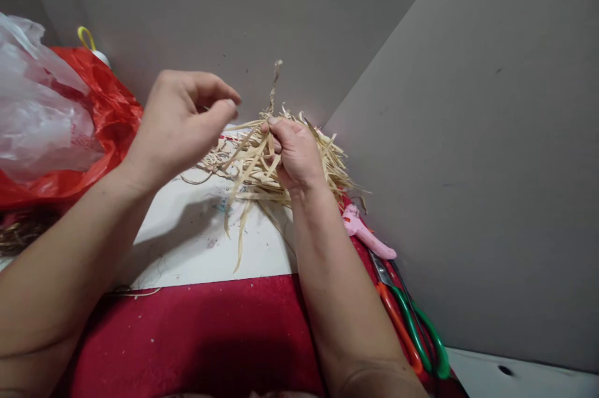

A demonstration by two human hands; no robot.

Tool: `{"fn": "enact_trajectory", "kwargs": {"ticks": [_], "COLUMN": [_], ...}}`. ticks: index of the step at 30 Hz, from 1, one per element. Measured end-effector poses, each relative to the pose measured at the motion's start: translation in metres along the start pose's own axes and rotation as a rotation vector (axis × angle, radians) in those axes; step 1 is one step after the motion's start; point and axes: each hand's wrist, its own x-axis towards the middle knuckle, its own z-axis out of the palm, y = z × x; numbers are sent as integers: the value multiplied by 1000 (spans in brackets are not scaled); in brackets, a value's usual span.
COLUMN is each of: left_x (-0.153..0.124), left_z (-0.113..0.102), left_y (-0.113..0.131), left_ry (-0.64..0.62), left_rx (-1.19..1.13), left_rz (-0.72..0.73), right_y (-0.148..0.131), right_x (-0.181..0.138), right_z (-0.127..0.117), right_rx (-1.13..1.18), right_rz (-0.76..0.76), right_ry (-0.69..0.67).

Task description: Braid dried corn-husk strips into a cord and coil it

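Observation:
My right hand (299, 151) pinches a bundle of pale, flat straw strips (248, 158) between thumb and fingers. From the top of that grip a thin twisted or braided straw end (272, 95) sticks up, while loose strips fan down to the left. My left hand (187, 117) is raised to the left of the bundle, apart from it. Its thumb and forefinger tips come together in a pinch; anything between them is too small to make out. Behind and beneath my right hand lies a heap of dry straw (334, 164).
A white board (187, 248) lies on a red cloth (201, 335). Red and clear plastic bags (105, 98) crowd the left. Along the right edge are a pink-handled tool (372, 241) and scissors with orange and green handles (409, 323). Grey panels (491, 155) close off the back and right.

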Motion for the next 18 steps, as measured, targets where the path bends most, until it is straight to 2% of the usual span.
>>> {"fn": "enact_trajectory", "kwargs": {"ticks": [1, 3, 6, 9, 11, 13, 18], "left_x": [2, 5, 7, 8, 8, 7, 6], "left_z": [-1, 4, 16, 23, 23, 22, 18], "left_y": [-5, -16, -27, -27, -23, -20, -22], "left_ry": [55, 36, -166, -343, -351, -331, -298], "left_rx": [-57, -117, -294, -526, -594, -573, -420], "left_rz": [-19, -56, -142, -293, -392, -433, -306], "right_y": [-3, -6, -8, -9, -9, -9, -9], "right_x": [-2, -7, -11, -13, -13, -12, -11], "right_z": [1, 2, 5, 6, 5, 3, -1], "right_rx": [-2, -11, -47, -72, -62, -55, -89], "right_rz": [-3, -5, 10, 18, 14, 9, -2], "right_ry": [-41, -122, -233, -291, -302, -303, -304]}}
